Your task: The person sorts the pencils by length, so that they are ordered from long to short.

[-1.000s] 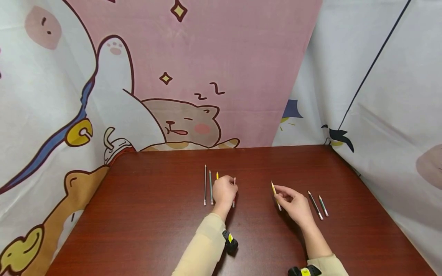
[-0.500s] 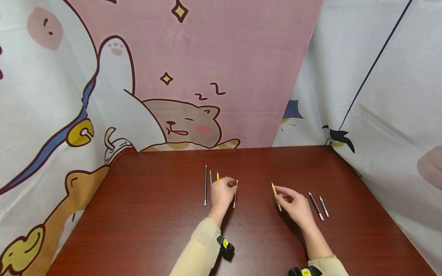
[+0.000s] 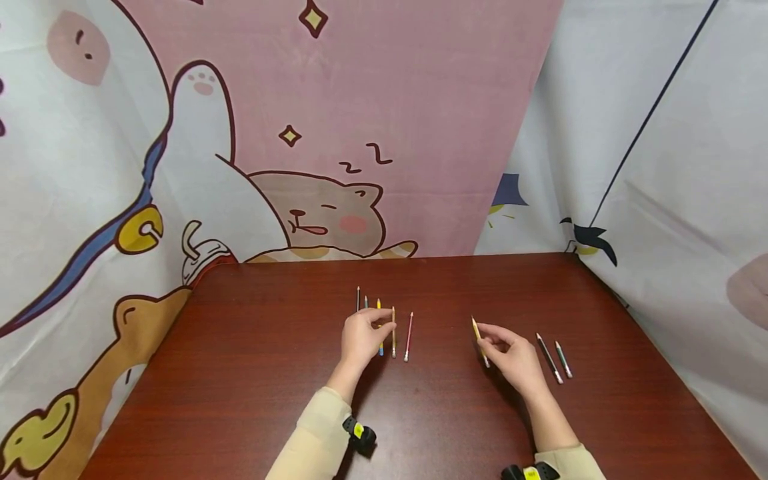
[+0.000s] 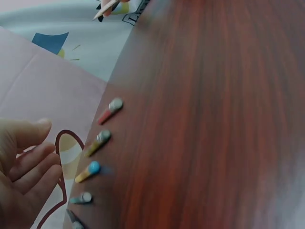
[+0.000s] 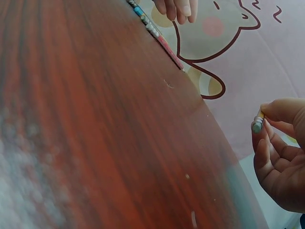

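Note:
My left hand (image 3: 362, 337) hovers over a row of pencils, thumb and fingers apart; the left wrist view shows nothing between them. Its fingertips are nearest a gold pencil (image 3: 393, 345). To the right of that lies a red pencil (image 3: 409, 337). A yellow pencil with a blue end (image 3: 381, 349), a teal pencil (image 3: 366, 302) and a black pencil (image 3: 358, 297) lie to the left, partly hidden by the hand. My right hand (image 3: 516, 355) pinches a yellow pencil (image 3: 476, 328) between thumb and fingers, its sharpened tip pointing away. The right wrist view shows its eraser end (image 5: 258, 125).
A short black pencil (image 3: 549, 358) and a short teal pencil (image 3: 563, 360) lie right of my right hand. All rest on a reddish-brown wooden table (image 3: 228, 387). A printed cartoon cloth (image 3: 420, 133) hangs behind its far edge.
My left hand has moved left, off the red pencil, uncovering the gold pencil and covering more of the black and teal ones. The right hand stays still with its yellow pencil.

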Motion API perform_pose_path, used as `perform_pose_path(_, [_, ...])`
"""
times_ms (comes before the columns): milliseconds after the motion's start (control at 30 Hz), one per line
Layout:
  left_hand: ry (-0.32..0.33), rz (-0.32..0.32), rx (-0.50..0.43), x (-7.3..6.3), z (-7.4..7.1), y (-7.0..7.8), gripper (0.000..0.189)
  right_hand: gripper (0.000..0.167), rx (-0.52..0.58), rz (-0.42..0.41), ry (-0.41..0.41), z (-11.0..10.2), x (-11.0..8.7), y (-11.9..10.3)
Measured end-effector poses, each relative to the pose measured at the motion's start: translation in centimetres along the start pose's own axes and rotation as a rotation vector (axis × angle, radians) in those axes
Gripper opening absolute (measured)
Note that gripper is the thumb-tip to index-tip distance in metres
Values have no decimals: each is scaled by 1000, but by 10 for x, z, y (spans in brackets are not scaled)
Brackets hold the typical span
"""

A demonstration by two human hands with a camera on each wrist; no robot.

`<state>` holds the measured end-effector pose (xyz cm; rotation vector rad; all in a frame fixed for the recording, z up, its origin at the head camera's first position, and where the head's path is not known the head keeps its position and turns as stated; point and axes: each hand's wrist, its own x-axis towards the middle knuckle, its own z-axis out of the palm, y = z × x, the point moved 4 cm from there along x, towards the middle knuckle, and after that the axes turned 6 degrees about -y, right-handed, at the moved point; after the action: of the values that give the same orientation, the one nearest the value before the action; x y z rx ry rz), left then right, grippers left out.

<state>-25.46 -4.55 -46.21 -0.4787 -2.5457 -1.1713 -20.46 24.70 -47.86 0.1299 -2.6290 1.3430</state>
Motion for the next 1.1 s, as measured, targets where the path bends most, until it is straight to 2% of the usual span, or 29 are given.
perform_pose_path(200, [-84, 51, 62, -4, -2, -1, 28, 29, 7, -2, -6, 1, 0, 0])
perform_pose_path(333, [-153, 124, 72, -6, 2, -1, 29, 29, 13, -2, -9, 1, 0, 0])
perform_pose_path(567, [-264, 292, 105, -9, 8, 1, 34, 28, 26, -11, -5, 0, 0, -3])
perform_pose_path(733, [-373, 403, 158, -11, 13, 3, 38, 28, 19, 6, -16, 3, 1, -4])
perform_pose_path(833, [-441, 436, 184, -12, 17, 2, 40, 29, 23, 20, -35, 7, 3, -5])
perform_pose_path(967, [-520, 447, 211, -12, 21, 1, 39, 30, 32, 10, -65, 13, 6, -8])
perform_pose_path(1100, [-553, 439, 234, -11, 25, 1, 35, 30, 24, -16, -78, 19, 8, -11])
